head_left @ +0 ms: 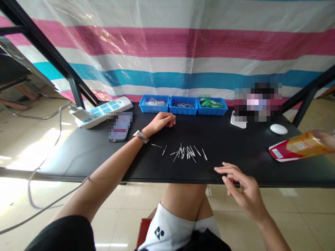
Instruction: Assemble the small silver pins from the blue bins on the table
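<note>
My left hand [160, 122] is over the black table just in front of the blue bins, palm down, with its fingers curled in. Anything inside those fingers is hidden. Near the table's front edge, my right hand [242, 186] has its fingers stretched and apart, with nothing in it. Between the hands lies a loose scatter of silver blind rivets [187, 152], several of them crossing each other. The middle blue bin [183, 110] holds more thin metal pieces. In the left blue bin [154, 108] are clear plastic bags, and the right blue bin [212, 110] contains green packets.
A white power strip [104, 112] and a phone [120, 126] are on the left of the black table [251, 150]. At the right are a white mouse [278, 129], a white flat object [238, 120] and a lying drink bottle [300, 145]. Striped sheeting [167, 45] hangs behind.
</note>
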Demonstrator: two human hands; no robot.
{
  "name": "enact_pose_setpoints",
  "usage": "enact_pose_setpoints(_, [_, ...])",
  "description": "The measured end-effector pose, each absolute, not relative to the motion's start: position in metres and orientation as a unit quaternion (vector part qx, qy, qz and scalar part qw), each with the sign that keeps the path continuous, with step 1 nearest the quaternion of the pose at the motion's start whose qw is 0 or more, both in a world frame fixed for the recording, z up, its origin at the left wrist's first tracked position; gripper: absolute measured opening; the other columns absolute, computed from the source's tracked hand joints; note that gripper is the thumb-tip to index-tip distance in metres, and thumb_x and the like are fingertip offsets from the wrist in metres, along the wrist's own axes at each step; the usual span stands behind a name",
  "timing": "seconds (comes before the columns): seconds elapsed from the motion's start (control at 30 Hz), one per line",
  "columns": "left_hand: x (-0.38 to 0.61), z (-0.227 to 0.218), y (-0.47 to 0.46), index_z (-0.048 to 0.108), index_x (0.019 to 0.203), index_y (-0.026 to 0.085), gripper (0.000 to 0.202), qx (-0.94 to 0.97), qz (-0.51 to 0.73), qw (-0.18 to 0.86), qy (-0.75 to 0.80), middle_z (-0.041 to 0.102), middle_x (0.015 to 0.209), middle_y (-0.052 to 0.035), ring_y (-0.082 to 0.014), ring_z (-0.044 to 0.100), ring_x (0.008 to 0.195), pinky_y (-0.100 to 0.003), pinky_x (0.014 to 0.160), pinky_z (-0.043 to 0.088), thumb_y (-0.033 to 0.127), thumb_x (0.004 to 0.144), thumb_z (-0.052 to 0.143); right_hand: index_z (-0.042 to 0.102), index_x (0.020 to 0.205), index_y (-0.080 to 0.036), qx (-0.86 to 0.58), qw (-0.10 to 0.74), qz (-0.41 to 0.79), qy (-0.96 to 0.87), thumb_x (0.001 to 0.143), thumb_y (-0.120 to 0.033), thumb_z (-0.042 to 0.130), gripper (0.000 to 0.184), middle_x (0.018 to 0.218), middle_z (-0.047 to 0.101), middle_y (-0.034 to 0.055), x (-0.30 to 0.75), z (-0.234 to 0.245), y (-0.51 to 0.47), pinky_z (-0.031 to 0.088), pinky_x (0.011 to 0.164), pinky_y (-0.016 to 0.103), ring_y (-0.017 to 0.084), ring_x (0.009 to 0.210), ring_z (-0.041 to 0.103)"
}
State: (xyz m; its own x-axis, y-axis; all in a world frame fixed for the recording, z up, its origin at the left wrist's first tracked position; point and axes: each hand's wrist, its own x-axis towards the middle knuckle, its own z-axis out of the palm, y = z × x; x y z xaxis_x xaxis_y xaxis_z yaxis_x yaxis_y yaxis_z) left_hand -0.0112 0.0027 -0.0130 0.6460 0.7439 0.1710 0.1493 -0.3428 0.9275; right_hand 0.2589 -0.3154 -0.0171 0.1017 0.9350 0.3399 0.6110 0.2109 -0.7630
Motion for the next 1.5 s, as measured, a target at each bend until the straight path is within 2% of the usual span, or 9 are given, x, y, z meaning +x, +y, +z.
enact_pose_setpoints(0.07, [-0.012,-0.014,0.004,0.072,0.076,0.015,0.042,0.762,0.3,0.492,0.294,0.066,0.064,-0.0048,-0.0131,0.058,0.059,-0.023,0.055,0.042,0.048,0.098,0.06,0.081,0.097,-0.029,-0.626,0.46,0.209,-0.594,0.101,-0.04,0.066,0.019,0.073,0.075,0.0053,0.258,-0.021,-0.324,0.06,0.057,0.035,0.027,0.07,0.077])
enact_pose_setpoints(0.13, [-0.012,-0.016,0.005,0.072,0.076,0.015,0.042,0.764,0.3,0.492,0.292,0.066,0.065,-0.0047,-0.0131,0.058,0.059,-0.023,0.055,0.042,0.049,0.098,0.06,0.08,0.098,-0.028,-0.645,0.478,0.228,-0.55,0.101,-0.043,0.066,0.021,0.064,0.068,0.0021,0.258,-0.023,-0.327,0.045,0.043,0.031,0.02,0.048,0.061])
enact_pose_setpoints(0.3, [-0.012,-0.017,0.006,0.072,0.077,0.014,0.041,0.766,0.299,0.491,0.289,0.065,0.065,-0.0043,-0.0127,0.058,0.06,-0.023,0.056,0.042,0.048,0.098,0.061,0.079,0.099,-0.025,-0.669,0.458,0.174,-0.559,0.1,-0.046,0.066,0.024,0.057,0.049,-0.0034,0.249,-0.017,-0.302,0.037,0.045,0.029,0.016,0.047,0.047])
enact_pose_setpoints(0.47, [-0.012,-0.014,0.004,0.072,0.075,0.015,0.042,0.765,0.292,0.493,0.294,0.066,0.066,-0.0049,-0.0134,0.059,0.061,-0.024,0.057,0.044,0.05,0.097,0.062,0.063,0.07,-0.024,-0.68,0.412,0.031,-0.606,0.099,-0.046,0.067,0.036,0.052,0.033,-0.0074,0.231,-0.011,-0.273,0.033,0.05,0.029,0.011,0.043,0.036])
enact_pose_setpoints(0.6, [-0.011,-0.012,0.003,0.072,0.075,0.015,0.042,0.762,0.293,0.498,0.292,0.066,0.065,-0.0044,-0.0129,0.059,0.06,-0.023,0.057,0.044,0.05,0.096,0.063,0.054,0.065,-0.024,-0.688,0.431,0.006,-0.584,0.102,-0.047,0.063,0.044,0.051,0.027,-0.008,0.228,-0.017,-0.272,0.028,0.048,0.03,0.011,0.043,0.03])
enact_pose_setpoints(0.7, [-0.011,-0.011,0.002,0.072,0.075,0.015,0.042,0.761,0.293,0.501,0.29,0.066,0.067,-0.0045,-0.0129,0.059,0.061,-0.023,0.058,0.044,0.049,0.096,0.063,0.065,0.073,-0.023,-0.694,0.44,-0.015,-0.569,0.103,-0.044,0.064,0.036,0.051,0.032,-0.0077,0.23,-0.02,-0.272,0.031,0.049,0.03,0.012,0.044,0.033])
enact_pose_setpoints(0.87, [-0.011,-0.01,0.001,0.072,0.075,0.014,0.041,0.761,0.29,0.502,0.293,0.066,0.067,-0.0039,-0.0125,0.059,0.061,-0.023,0.059,0.044,0.049,0.096,0.064,0.075,0.106,-0.022,-0.683,0.41,0.003,-0.604,0.099,-0.04,0.069,0.02,0.08,0.065,0.001,0.224,-0.018,-0.269,0.046,0.061,0.03,0.014,0.053,0.051])
enact_pose_setpoints(1.17, [-0.011,-0.01,0.001,0.072,0.076,0.014,0.039,0.762,0.288,0.5,0.295,0.066,0.066,-0.0038,-0.0127,0.059,0.061,-0.023,0.058,0.044,0.048,0.095,0.064,0.071,0.089,-0.025,-0.707,0.33,0.013,-0.626,0.099,-0.029,0.063,0.013,0.082,0.067,0.0017,0.22,-0.022,-0.263,0.042,0.063,0.032,0.018,0.065,0.062])
enact_pose_setpoints(1.5, [-0.011,-0.008,-0.001,0.072,0.08,0.013,0.039,0.765,0.282,0.5,0.293,0.065,0.066,-0.003,-0.0121,0.059,0.062,-0.022,0.058,0.043,0.047,0.096,0.062,0.068,0.089,-0.021,-0.654,0.425,0.122,-0.614,0.095,-0.03,0.062,0.013,0.079,0.072,0.0024,0.236,-0.01,-0.203,0.047,0.062,0.029,0.013,0.055,0.058])
